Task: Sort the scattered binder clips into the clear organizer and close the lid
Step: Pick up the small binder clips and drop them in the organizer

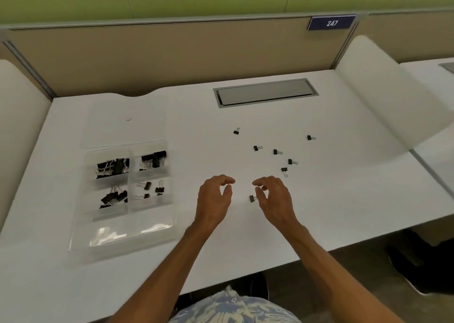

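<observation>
A clear organizer (157, 227) lies on the left of the white desk, its lid (127, 123) folded open behind it. Black binder clips fill four of its compartments, larger ones on the left (111, 168) and smaller ones on the right (149, 188). Several small black clips are scattered at centre right, from the farthest (236, 131) to the one furthest right (310, 138). My left hand (216, 200) hovers over the desk, fingers loosely curled and empty. My right hand (274, 197) is beside it, with one clip (252, 198) on the desk at its thumb tip.
A grey cable hatch (265, 91) is set into the desk behind the clips. A beige partition with a blue "247" sign (331, 23) closes off the back. Curved white dividers (368, 82) stand at both sides. The organizer's front row holds nothing.
</observation>
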A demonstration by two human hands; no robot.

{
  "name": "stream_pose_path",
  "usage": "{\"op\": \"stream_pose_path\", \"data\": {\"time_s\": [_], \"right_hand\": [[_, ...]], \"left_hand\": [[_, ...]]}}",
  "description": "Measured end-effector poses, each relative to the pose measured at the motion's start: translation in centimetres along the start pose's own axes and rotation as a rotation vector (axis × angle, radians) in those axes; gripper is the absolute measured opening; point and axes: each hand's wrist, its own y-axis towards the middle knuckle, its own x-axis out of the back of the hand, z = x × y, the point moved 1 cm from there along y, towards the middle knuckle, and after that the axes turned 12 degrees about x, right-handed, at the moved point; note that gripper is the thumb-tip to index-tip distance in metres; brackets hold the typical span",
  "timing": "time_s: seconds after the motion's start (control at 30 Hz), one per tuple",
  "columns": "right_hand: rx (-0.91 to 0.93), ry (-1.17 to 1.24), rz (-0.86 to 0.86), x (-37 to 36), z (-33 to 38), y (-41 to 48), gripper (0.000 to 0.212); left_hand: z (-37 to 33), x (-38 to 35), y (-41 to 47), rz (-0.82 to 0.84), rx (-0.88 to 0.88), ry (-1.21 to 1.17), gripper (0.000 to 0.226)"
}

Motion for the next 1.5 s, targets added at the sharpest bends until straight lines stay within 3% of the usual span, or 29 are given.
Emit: {"op": "stream_pose_path", "data": {"time_s": [0.37, 0.7, 0.87, 1.1, 1.23, 1.5], "right_hand": [[0.005, 0.029, 0.177, 4.6, -8.9, -4.0, 0.017], [-0.023, 0.06, 0.197, 6.2, -11.7, -5.0, 0.017], [-0.053, 0.065, 0.208, 6.4, -12.1, -4.7, 0.018], [-0.049, 0.064, 0.2, 6.0, -12.5, -3.0, 0.017], [-0.055, 0.091, 0.189, 5.9, -13.0, -0.8, 0.019], [-0.106, 0.0, 0.267, 4.6, -14.6, 4.9, 0.023]], "left_hand": [[-0.6, -7.3, -1.4, 0.031, 0.104, 0.195, 0.03], [-0.3, -10.3, 0.1, 0.151, 0.093, 0.611, 0.052], [-0.3, -11.4, 1.4, 0.121, 0.024, 0.774, 0.026], [-0.7, -11.6, 2.2, 0.062, 0.114, 0.571, 0.01], [-1.9, -11.5, 2.3, 0.147, 0.182, 0.247, 0.015], [-3.4, -11.4, 2.2, 0.185, 0.204, 0.058, 0.017]]}}
